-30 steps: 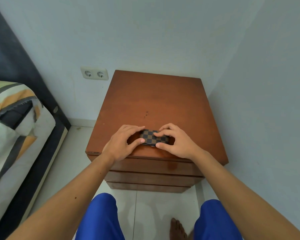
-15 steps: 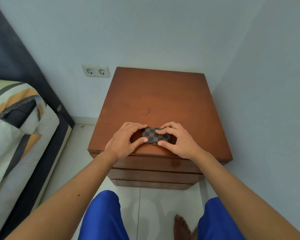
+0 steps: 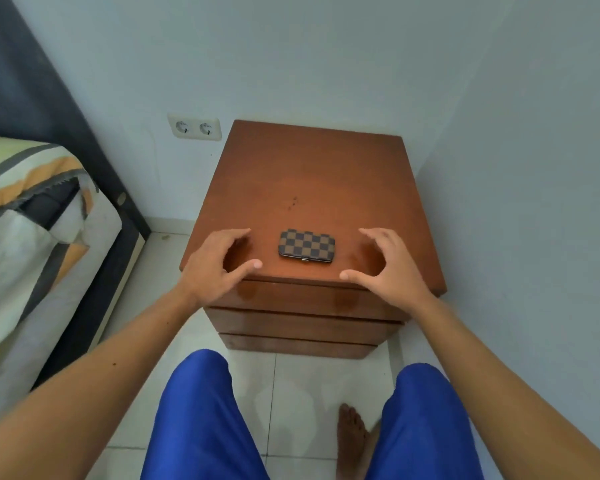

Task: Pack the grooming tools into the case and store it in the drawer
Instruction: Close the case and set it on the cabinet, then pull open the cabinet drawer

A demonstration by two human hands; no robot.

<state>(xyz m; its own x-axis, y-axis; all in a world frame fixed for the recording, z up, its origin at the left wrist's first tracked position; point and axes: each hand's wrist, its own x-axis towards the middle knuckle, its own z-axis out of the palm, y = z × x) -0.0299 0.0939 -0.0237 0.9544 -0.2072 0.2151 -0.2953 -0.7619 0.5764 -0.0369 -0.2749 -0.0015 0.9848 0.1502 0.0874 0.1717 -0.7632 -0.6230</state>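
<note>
A small case [image 3: 306, 246] with a brown and black checker pattern lies closed and flat near the front edge of the brown wooden nightstand [image 3: 312, 181], its clasp facing me. My left hand [image 3: 219, 263] hovers to its left with fingers spread, holding nothing. My right hand [image 3: 383, 263] is on the other side of the case, also open and apart from it. Below the top, the stacked drawer fronts [image 3: 302, 301] are closed. No loose grooming tools are visible.
A bed [image 3: 32, 220] with a striped cover and dark headboard stands at the left. A double wall socket [image 3: 194, 127] is behind the nightstand. A wall runs close along the right. My blue-clad knees [image 3: 201, 410] and a bare foot [image 3: 352, 434] are over white floor tiles.
Both hands have let go of the case and moved apart to its left and right. The case now lies fully uncovered on the nightstand.
</note>
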